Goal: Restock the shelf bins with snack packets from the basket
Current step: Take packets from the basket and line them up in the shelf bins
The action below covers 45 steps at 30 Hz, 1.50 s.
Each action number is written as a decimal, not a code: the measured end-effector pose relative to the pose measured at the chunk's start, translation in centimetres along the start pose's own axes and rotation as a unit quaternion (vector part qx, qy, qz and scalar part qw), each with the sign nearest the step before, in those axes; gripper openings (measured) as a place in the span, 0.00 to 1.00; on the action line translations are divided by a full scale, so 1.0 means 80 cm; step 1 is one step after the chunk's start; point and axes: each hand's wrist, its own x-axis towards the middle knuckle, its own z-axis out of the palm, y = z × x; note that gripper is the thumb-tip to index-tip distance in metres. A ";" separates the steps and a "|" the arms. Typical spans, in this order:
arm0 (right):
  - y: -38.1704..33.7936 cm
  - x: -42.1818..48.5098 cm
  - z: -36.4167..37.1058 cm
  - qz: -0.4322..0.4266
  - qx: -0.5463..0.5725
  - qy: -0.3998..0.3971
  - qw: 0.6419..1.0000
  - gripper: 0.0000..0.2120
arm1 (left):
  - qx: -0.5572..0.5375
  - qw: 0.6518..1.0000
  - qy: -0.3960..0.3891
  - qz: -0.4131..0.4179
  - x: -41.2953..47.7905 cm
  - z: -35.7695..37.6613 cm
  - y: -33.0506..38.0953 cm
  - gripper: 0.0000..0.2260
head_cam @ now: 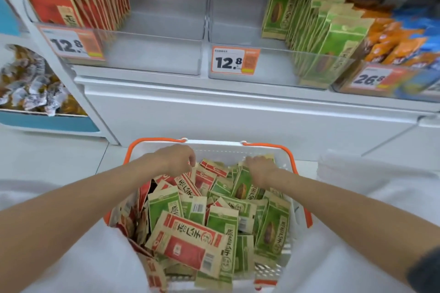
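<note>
A white basket with an orange rim (292, 162) sits on the floor below me, heaped with red and green snack packets. My left hand (177, 158) reaches into the far left of the basket, its fingers curled down onto a red packet (209, 169). My right hand (260, 167) is at the far right, its fingers curled over the top of an upright green packet (242, 184). Above, a clear left shelf bin (152, 54) holds red packets (71, 5) at its left side. The clear right shelf bin (273, 71) holds green packets (321, 38) at its right side.
Orange price tags (234, 60) reading 12.8 hang on the fronts of both bins. A bin of orange and blue packets (400, 50) stands at the far right. Wrapped sweets (31, 88) fill a lower shelf at the left. A white cabinet front (238, 116) lies behind the basket.
</note>
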 end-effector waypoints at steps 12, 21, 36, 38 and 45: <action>0.014 0.007 0.008 0.036 0.189 0.027 0.981 0.12 | -0.031 0.999 0.008 0.023 -0.003 -0.004 0.018 0.10; 0.010 -0.043 -0.140 -0.151 0.418 0.192 0.875 0.11 | -0.276 0.952 0.058 0.118 0.020 -0.016 0.055 0.21; 0.059 -0.063 -0.120 0.034 0.645 0.168 0.745 0.15 | -0.408 0.840 0.308 0.184 0.010 -0.160 0.124 0.10; 0.057 -0.057 -0.111 0.026 0.633 0.142 0.761 0.11 | -0.417 0.819 0.353 0.177 0.020 -0.200 0.148 0.15; 0.039 -0.037 -0.077 0.009 0.550 0.072 0.832 0.06 | -0.405 0.829 0.374 0.098 0.113 -0.304 0.188 0.17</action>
